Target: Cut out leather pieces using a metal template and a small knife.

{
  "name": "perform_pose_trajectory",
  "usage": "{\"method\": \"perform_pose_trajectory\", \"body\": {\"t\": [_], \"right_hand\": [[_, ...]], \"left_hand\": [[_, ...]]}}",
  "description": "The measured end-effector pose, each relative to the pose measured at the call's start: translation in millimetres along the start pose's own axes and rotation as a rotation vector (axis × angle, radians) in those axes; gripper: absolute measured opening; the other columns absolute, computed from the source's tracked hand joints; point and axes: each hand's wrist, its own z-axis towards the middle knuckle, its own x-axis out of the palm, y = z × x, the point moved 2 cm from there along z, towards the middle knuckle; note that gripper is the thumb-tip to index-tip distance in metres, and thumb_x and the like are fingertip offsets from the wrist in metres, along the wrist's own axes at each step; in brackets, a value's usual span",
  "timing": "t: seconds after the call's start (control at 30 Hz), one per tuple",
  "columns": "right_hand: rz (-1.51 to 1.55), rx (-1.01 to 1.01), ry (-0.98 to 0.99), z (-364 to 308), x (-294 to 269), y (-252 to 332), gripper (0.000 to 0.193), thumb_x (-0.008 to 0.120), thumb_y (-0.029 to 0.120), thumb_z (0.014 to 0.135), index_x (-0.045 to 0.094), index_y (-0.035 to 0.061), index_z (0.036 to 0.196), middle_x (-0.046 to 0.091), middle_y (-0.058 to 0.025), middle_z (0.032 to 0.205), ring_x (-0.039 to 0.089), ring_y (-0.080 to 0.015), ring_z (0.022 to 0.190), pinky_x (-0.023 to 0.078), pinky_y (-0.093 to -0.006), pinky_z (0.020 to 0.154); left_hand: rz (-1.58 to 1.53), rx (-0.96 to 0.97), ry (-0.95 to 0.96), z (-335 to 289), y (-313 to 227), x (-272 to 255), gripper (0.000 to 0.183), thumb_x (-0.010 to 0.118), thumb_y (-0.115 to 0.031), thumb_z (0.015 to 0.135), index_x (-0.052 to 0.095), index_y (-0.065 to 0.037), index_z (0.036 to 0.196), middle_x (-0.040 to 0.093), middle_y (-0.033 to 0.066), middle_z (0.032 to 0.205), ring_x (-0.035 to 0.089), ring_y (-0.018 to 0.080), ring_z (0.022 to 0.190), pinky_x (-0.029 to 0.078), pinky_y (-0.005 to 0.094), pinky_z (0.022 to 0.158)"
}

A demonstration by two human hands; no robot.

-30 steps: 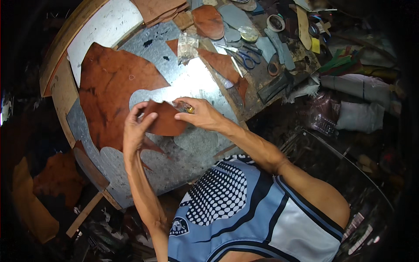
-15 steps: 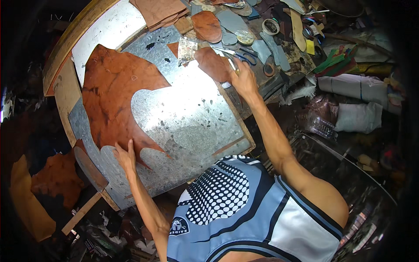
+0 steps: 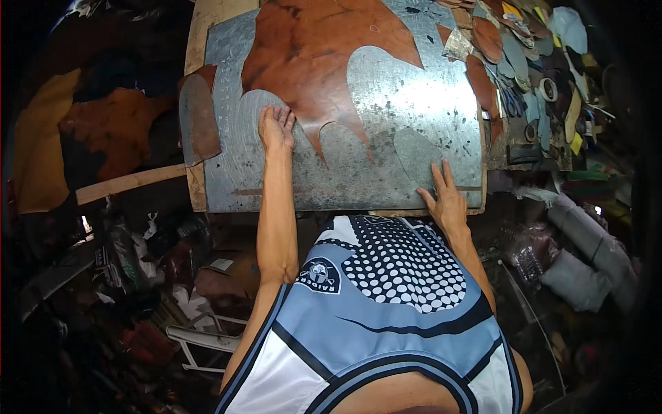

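Note:
A large brown leather hide (image 3: pixel 317 62) with rounded cut-outs along its near edge lies on a grey metal sheet (image 3: pixel 372 186). Fingers spread slightly, my left hand (image 3: pixel 277 127) rests at the hide's lower left, by a curved cut-out. It looks open; whether a fingertip is under the leather edge I cannot tell. My right hand (image 3: pixel 447 199) lies open at the sheet's near right, thumb and fingers apart, just beside a rounded grey patch (image 3: pixel 417 152). Nothing shows in it.
Right of the sheet are a brown leather piece (image 3: pixel 481 81), blue-handled scissors (image 3: pixel 512 101), a tape roll (image 3: pixel 548 90) and several shoe-shaped pieces. A narrow brown piece (image 3: pixel 201 117) lies on the left edge. A wooden bar (image 3: pixel 131 185) juts out left.
My right hand has come back from beside the scissors and brown leather piece to the near right of the sheet. My left hand stays by the hide's near edge. The view has turned.

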Motion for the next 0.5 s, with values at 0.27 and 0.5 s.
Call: {"method": "perform_pose_trajectory", "body": {"t": [0.27,0.5], "right_hand": [[-0.157,0.069,-0.029,-61.7,23.2,49.3,0.071,0.075,0.039,0.082,0.048,0.0112,0.142,0.038,-0.0197,0.152,0.069,-0.0386,0.085,0.057,-0.0442,0.072],[-0.138,0.145,-0.137,-93.1,34.3,60.1,0.053,0.071,0.012,0.08,0.057,0.0098,0.131,0.052,-0.0184,0.141,0.069,-0.0375,0.087,0.057,-0.0434,0.072]], "left_hand": [[0.582,-0.19,0.605,-2.7,16.6,-7.2,0.025,0.056,-0.014,0.097,0.059,0.001,0.117,0.068,0.0098,0.104,0.068,0.0203,0.085,0.059,0.0338,0.077],[0.635,-0.372,0.775,-52.4,46.5,-48.5,0.032,0.059,-0.015,0.096,0.057,0.004,0.122,0.065,0.0072,0.097,0.067,0.0152,0.079,0.061,0.0285,0.067]]}}
